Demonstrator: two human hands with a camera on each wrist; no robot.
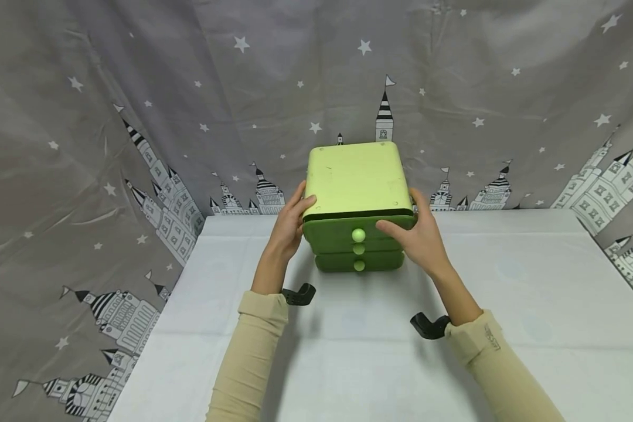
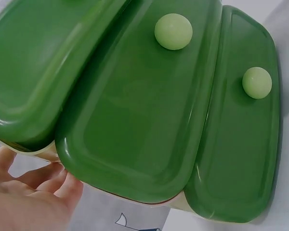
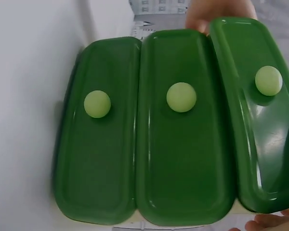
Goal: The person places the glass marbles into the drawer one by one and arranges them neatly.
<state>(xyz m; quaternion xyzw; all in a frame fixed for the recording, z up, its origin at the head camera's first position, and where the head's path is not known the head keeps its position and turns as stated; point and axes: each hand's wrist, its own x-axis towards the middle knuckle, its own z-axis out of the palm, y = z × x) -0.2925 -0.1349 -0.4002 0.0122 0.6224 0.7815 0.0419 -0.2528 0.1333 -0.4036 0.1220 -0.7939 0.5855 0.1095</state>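
A small light-green drawer box [image 1: 356, 179] with three dark-green drawer fronts, one above another, stands on the white surface. Each front has a round pale-green knob [image 2: 173, 32]. The top drawer [image 3: 260, 115] sticks out past the lower two and sits at a slight angle. My left hand [image 1: 289, 225] holds the left side of the box, thumb at its upper edge and fingers along the side wall. On the right, my right hand [image 1: 421, 237] grips the box, its thumb against the top drawer front and its fingers round the side. The drawers' insides are hidden.
White cloth [image 1: 353, 351] covers the table. Behind it hangs a grey curtain [image 1: 274, 76] printed with castles and stars, close to the back of the box. A black wrist mount [image 1: 299, 295] juts from the left sleeve, and another [image 1: 428, 326] from the right.
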